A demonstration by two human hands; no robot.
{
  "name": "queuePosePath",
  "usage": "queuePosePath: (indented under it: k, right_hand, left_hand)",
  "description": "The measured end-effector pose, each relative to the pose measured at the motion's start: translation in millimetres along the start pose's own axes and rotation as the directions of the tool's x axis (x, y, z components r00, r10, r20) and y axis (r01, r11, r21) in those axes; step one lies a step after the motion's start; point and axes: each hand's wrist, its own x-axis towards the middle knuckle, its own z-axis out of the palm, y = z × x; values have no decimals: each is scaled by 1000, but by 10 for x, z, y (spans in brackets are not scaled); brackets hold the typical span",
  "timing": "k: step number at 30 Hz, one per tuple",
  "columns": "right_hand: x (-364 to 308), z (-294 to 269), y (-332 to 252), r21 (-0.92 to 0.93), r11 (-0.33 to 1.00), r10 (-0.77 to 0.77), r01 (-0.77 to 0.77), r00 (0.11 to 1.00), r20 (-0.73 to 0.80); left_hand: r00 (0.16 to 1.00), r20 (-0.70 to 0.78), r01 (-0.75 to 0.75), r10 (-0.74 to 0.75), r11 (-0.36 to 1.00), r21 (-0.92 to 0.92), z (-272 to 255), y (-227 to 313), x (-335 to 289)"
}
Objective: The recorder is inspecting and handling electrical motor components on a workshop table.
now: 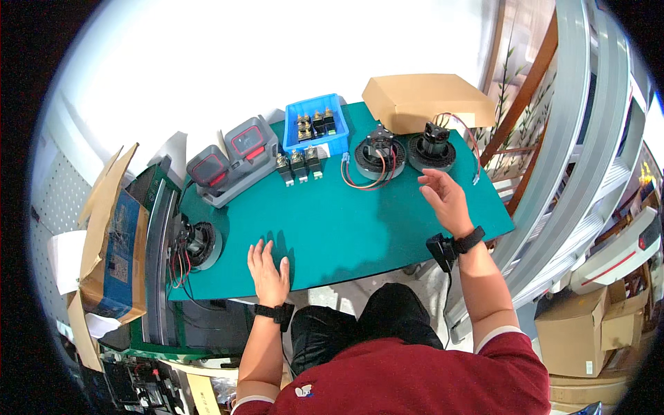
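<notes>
My left hand (268, 273) is over the front left of the green table mat (311, 228), fingers spread and holding nothing. At the right, my right hand (446, 202) hovers just in front of a round black motor-like unit (430, 151), empty, its fingers loosely bent and apart. A second such unit (379, 158), with red and black wires looped in front, stands to its left. A third wired round unit (202, 245) is at the mat's left end. Three small black blocks with brass-coloured tops (298, 166) stand in a row at the back.
Behind the blocks, a blue bin (317, 146) holds several similar ones. A grey dual-bay device with red accents (235, 162) stands left of it. A closed cardboard box (422, 100) lies at the back right. Metal ladders (553, 187) rise beyond the right edge; an opened carton (114, 249) is far left.
</notes>
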Motion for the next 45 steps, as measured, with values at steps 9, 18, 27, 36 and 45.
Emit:
queuePosePath:
  k: [9,18,27,36,45]
  right_hand:
    - [231,384,322,214,969,141,-123,988,-71]
    - [383,739,449,598,736,367,-318,929,42]
    - [342,920,438,646,596,425,-477,870,250]
    - [277,901,500,698,545,397,-465,876,274]
    - [150,865,552,702,516,404,-491,862,306]
  left_hand:
    - [999,23,24,-25,999,28,-49,67,23]
    - [1000,1,23,-23,1000,11,-48,54,17]
    - [1000,-8,16,-16,1000,0,-49,37,6]
    - [1000,-6,12,-12,1000,3,-56,44,0]
    - [1000,-4,10,-10,1000,-9,-42,38,-5]
